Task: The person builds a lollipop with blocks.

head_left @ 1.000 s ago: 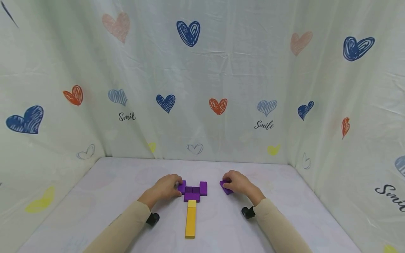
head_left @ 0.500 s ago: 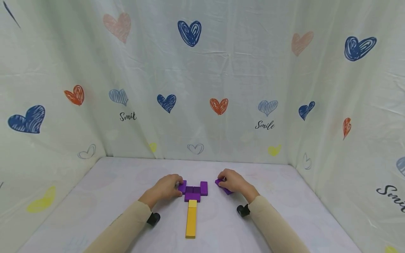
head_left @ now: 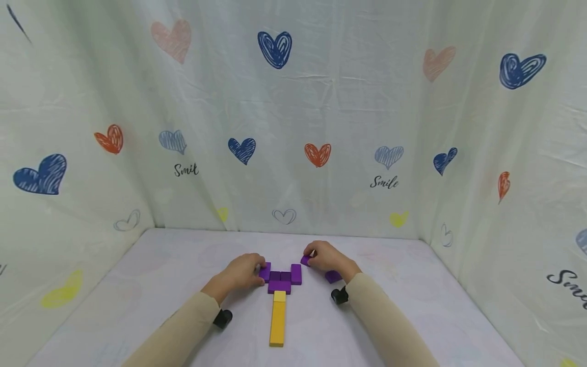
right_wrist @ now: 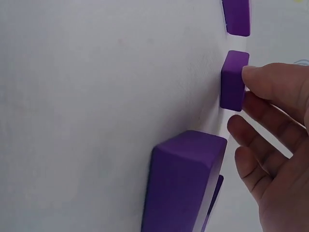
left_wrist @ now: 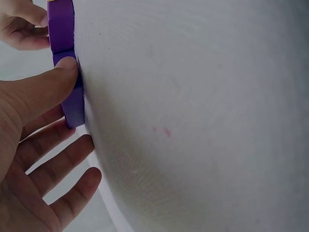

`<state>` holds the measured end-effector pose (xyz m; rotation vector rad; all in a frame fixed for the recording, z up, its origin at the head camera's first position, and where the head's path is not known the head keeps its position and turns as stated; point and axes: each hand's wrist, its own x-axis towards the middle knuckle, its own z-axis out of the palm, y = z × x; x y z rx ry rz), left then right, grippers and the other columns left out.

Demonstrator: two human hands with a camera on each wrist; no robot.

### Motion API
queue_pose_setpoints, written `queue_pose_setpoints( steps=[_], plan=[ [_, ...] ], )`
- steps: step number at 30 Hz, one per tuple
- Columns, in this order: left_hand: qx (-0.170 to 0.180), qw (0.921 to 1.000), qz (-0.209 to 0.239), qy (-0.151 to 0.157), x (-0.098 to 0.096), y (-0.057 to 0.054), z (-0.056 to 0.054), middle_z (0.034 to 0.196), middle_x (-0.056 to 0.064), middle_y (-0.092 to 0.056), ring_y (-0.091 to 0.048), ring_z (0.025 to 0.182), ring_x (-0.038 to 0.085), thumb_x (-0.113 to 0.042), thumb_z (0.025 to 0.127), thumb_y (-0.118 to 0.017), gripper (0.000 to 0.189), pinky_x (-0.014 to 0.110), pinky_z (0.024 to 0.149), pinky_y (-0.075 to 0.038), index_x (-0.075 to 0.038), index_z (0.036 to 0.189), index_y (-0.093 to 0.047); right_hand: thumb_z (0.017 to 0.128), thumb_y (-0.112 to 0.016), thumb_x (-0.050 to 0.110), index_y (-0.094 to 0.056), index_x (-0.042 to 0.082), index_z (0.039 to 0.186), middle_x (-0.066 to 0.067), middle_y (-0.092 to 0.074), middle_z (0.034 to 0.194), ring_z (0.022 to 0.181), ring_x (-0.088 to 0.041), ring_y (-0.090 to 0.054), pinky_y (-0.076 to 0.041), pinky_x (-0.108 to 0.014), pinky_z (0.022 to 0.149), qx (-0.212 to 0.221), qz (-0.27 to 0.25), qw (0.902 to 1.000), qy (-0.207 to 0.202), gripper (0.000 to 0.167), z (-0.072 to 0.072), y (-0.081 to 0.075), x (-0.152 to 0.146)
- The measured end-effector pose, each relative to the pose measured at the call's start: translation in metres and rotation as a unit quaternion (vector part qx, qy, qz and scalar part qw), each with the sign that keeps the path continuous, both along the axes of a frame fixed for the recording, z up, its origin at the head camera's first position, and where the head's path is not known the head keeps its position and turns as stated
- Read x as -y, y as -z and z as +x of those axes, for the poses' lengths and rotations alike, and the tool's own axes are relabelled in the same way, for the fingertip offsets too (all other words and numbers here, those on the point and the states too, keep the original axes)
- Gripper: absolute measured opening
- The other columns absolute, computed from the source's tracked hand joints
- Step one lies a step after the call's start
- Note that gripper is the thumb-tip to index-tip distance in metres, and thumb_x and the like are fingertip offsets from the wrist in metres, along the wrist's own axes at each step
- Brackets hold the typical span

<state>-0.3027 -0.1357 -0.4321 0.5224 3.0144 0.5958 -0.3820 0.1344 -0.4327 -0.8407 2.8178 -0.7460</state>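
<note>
My left hand [head_left: 239, 272] holds the upright purple block [head_left: 265, 272] at the left of a small layout. In the left wrist view its thumb [left_wrist: 65, 72] presses the near side while fingers reach round the end. Two dark purple squares [head_left: 280, 276] sit between that block and a matching purple block [head_left: 296, 273] on the right. A purple block [head_left: 279, 287] lies crosswise below, above a yellow strip [head_left: 277, 321]. My right hand [head_left: 327, 256] pinches a small purple block [right_wrist: 234, 82] between thumb and fingers, behind and right of the layout, apart from it.
Another purple block [head_left: 333, 277] lies under the right wrist, large in the right wrist view [right_wrist: 178, 179], with a further dark purple piece [right_wrist: 213, 200] partly hidden behind it. A white cloth covers the table [head_left: 220, 244]; a heart-print curtain [head_left: 348, 112] encloses it.
My right hand has moved left toward the layout with the small purple block, leaving another purple block behind on the table. The left hand has stayed in place.
</note>
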Motion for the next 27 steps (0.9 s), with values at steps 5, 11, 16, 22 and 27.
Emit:
queue_pose_setpoints(
  steps=[5,11,16,22,27],
  plan=[
    [0.004,1.0000,0.002,-0.003,0.001,-0.001,0.001,0.110,0.005,-0.064,-0.059,0.104,0.025,-0.023,0.076,-0.081,0.037,0.046,0.095,-0.047,-0.012,0.108,-0.067,0.083,-0.069,0.010,-0.067,0.007,0.111,0.000,-0.064,0.099,0.088,-0.015,-0.057,-0.050,-0.034,0.080,0.005,0.000,1.0000,0.006,0.028,-0.002,0.001,0.002],
    [0.005,1.0000,0.000,-0.004,0.001,0.000,-0.001,0.109,0.005,-0.064,-0.058,0.104,0.025,-0.023,0.076,-0.081,0.037,0.046,0.095,-0.047,-0.013,0.108,-0.067,0.085,-0.070,0.016,-0.067,0.005,0.110,-0.001,-0.064,0.094,0.085,-0.015,-0.057,-0.050,-0.036,0.081,0.009,0.009,0.9998,0.014,0.027,-0.002,0.000,0.004],
    [0.005,1.0000,-0.001,-0.003,0.001,0.001,-0.001,0.109,0.004,-0.065,-0.059,0.104,0.025,-0.023,0.076,-0.081,0.036,0.046,0.095,-0.047,-0.013,0.108,-0.067,0.087,-0.068,0.017,-0.068,0.011,0.111,0.002,-0.062,0.094,0.087,-0.015,-0.055,-0.048,-0.036,0.085,0.029,0.017,0.9992,0.021,0.025,-0.003,-0.003,0.011],
    [0.001,1.0000,0.000,-0.001,0.001,0.000,-0.001,0.108,0.005,-0.065,-0.059,0.103,0.025,-0.023,0.076,-0.082,0.037,0.046,0.094,-0.047,-0.012,0.107,-0.067,0.087,-0.069,0.016,-0.069,0.015,0.112,0.002,-0.065,0.101,0.092,-0.016,-0.058,-0.050,-0.038,0.090,0.064,0.002,0.9975,0.029,0.024,-0.009,-0.005,0.025],
    [0.002,1.0000,-0.002,-0.003,0.001,0.003,-0.002,0.107,0.004,-0.065,-0.059,0.101,0.024,-0.024,0.076,-0.082,0.038,0.045,0.094,-0.047,-0.013,0.108,-0.066,0.088,-0.069,0.015,-0.070,0.014,0.111,-0.001,-0.066,0.102,0.092,-0.017,-0.059,-0.052,-0.037,0.088,0.082,-0.014,0.9962,0.026,0.023,-0.011,-0.004,0.039]
  ],
)
